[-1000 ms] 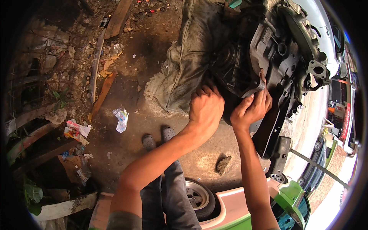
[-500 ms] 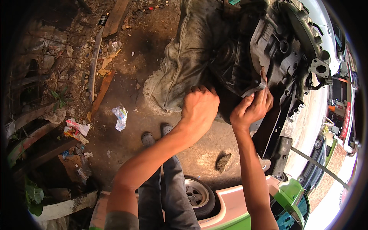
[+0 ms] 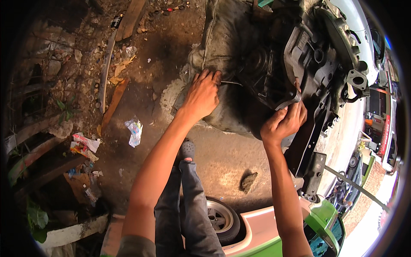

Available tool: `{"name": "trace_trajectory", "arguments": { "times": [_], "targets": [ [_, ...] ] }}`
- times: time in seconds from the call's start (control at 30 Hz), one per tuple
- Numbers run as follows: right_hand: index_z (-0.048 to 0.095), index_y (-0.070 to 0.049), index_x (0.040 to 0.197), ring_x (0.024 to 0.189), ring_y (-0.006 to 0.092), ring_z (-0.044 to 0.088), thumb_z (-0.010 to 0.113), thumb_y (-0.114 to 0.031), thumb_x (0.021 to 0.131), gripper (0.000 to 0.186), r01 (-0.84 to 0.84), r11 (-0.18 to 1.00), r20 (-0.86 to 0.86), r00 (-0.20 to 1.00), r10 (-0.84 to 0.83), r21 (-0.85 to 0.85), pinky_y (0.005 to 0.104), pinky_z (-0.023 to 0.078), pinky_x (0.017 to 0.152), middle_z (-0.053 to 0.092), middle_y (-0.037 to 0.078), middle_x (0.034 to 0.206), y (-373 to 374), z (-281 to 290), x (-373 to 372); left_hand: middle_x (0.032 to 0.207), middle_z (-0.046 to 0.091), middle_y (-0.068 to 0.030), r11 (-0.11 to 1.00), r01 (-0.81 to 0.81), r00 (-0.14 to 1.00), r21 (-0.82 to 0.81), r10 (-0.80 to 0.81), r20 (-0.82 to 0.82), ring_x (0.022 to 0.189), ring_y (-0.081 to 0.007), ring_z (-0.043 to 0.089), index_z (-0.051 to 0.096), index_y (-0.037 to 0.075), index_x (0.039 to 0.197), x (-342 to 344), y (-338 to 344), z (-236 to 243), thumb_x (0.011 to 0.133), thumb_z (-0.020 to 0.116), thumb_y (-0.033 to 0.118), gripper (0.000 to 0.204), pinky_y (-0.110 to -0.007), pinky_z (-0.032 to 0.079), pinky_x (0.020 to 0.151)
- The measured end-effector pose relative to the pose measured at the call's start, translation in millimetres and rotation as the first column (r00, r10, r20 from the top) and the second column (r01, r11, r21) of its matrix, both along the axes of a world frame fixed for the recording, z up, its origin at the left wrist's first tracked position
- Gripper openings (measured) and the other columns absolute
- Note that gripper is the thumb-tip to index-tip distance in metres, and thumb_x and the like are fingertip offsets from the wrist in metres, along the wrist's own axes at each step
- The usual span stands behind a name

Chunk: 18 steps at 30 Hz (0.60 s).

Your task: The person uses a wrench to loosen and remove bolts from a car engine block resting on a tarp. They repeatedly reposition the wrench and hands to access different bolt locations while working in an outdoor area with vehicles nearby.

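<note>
My left hand (image 3: pixel 204 95) is closed around one end of a thin metal rod (image 3: pixel 231 82), whose other end points right toward the dark, greasy engine (image 3: pixel 257 64). Whatever handle the rod may have is hidden in the fist. Underneath lies a dirty grey padded cover (image 3: pixel 222 113). On the engine's near side, my right hand (image 3: pixel 283 124) grips the curved lip of a grey metal engine cover (image 3: pixel 295 51), thumb below and a finger stretched up along it. A metal manifold with a flanged opening (image 3: pixel 357 80) shows on the engine's far right.
Wood strips (image 3: pixel 114 100), rubble and crumpled wrappers (image 3: pixel 134 132) litter the ground to the left. A stone (image 3: pixel 248 181) lies below my right hand. Near the lower edge stand a wheel (image 3: pixel 220 218) and a pink-and-green car body (image 3: pixel 261 222). Parked vehicles appear at the far right.
My left hand has moved left and up, away from the engine's edge, and the thin rod now shows in it. My right hand keeps its grip on the engine cover, with little movement.
</note>
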State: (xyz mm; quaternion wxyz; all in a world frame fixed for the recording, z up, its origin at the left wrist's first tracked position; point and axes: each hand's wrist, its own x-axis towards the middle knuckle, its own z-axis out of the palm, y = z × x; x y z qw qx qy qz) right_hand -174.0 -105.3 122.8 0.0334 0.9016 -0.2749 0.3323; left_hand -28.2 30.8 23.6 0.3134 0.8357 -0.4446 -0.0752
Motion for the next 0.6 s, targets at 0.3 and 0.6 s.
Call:
{"name": "trace_trajectory", "arguments": {
  "times": [0.3, 0.6],
  "targets": [
    [0.059, 0.013, 0.118, 0.111, 0.0474, 0.052, 0.041, -0.024, 0.095, 0.047, -0.024, 0.999, 0.048, 0.999, 0.026, -0.035, 0.0510, 0.038, 0.101, 0.062, 0.031, 0.114, -2.9, -6.4, -3.7, 0.104, 0.071, -0.0157, 0.993, -0.043, 0.984, -0.107, 0.023, -0.177, 0.108, -0.0324, 0.063, 0.071, 0.009, 0.119, 9.8, -14.0, -22.0, 0.077, 0.064, 0.002, 0.043, -0.045, 0.046, 0.102],
    [0.057, 0.012, 0.122, 0.114, 0.0463, 0.052, 0.038, -0.029, 0.096, 0.052, -0.005, 0.999, 0.026, 1.000, 0.006, -0.036, 0.0501, 0.036, 0.102, 0.061, 0.028, 0.118, -0.5, -4.5, -1.3, 0.098, 0.071, -0.0149, 0.967, -0.012, 0.969, -0.256, -0.052, -0.242, 0.099, -0.0349, 0.065, 0.073, 0.007, 0.114, 22.7, -15.8, -30.5, 0.074, 0.061, -0.003, 0.043, -0.043, 0.053, 0.088]
  ]
}}
